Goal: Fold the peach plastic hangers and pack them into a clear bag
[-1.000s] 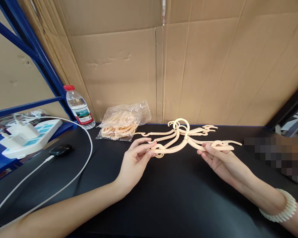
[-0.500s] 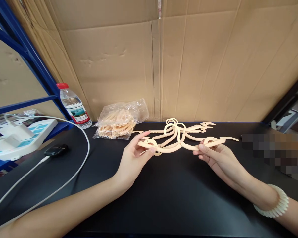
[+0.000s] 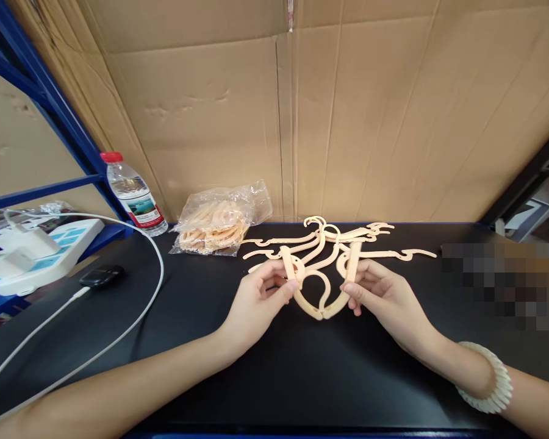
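Note:
Between my two hands is a cream folding clothes hanger [image 3: 321, 313], its arms bent up into a V around its curved hook. My left hand [image 3: 263, 299] pinches the left arm between thumb and fingers. The right arm is gripped by my right hand [image 3: 387, 296] in the same way. Just behind lies a pile of similar cream hangers [image 3: 318, 253], spread open and overlapping on the black table [image 3: 274, 378]. My hands and the held hanger hide part of that pile.
A clear plastic bag [image 3: 217, 222] full of cream hangers lies left of the pile. Farther left stand a water bottle [image 3: 139, 201] with a red cap, a white power strip [image 3: 50, 256] and a small black device [image 3: 101, 276] on a white cable. Cardboard [image 3: 201, 122] walls the back.
My hands have come closer together, folding the hanger's arms from nearly level up into a V. The held hanger has come nearer to me, away from the pile.

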Demonstrator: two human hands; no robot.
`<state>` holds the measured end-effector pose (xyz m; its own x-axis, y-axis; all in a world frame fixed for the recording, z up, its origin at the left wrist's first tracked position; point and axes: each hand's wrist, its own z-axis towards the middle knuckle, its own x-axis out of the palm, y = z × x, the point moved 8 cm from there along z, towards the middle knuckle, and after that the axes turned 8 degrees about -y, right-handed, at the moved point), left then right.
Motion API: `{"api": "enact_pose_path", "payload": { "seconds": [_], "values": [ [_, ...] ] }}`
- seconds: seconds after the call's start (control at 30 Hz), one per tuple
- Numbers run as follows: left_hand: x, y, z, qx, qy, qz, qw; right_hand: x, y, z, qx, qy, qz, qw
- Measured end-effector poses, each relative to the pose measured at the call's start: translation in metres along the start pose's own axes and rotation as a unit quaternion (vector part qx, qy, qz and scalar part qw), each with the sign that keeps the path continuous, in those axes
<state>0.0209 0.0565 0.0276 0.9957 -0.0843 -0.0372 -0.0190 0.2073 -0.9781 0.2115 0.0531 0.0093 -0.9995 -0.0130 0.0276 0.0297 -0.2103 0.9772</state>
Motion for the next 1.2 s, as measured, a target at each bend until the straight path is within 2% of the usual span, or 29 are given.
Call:
{"api": "enact_pose_path", "payload": {
  "seconds": [0.13, 0.33, 0.57, 1.2],
  "values": [
    [0.011, 0.004, -0.005, -0.001, 0.041, 0.005, 0.999, 0.013, 0.0, -0.005, 0.008, 0.037, -0.038, 0.999],
    [0.011, 0.003, -0.005, 0.006, 0.038, 0.017, 0.999, 0.017, -0.007, -0.005, 0.047, 0.046, -0.042, 0.997],
    [0.004, 0.003, -0.004, 0.022, 0.01, 0.057, 0.998, 0.026, -0.01, -0.003, 0.073, 0.06, -0.034, 0.995],
    [0.01, -0.001, -0.004, 0.021, 0.058, -0.003, 0.998, 0.023, -0.016, -0.003, 0.08, 0.051, -0.032, 0.995]
  ]
}}
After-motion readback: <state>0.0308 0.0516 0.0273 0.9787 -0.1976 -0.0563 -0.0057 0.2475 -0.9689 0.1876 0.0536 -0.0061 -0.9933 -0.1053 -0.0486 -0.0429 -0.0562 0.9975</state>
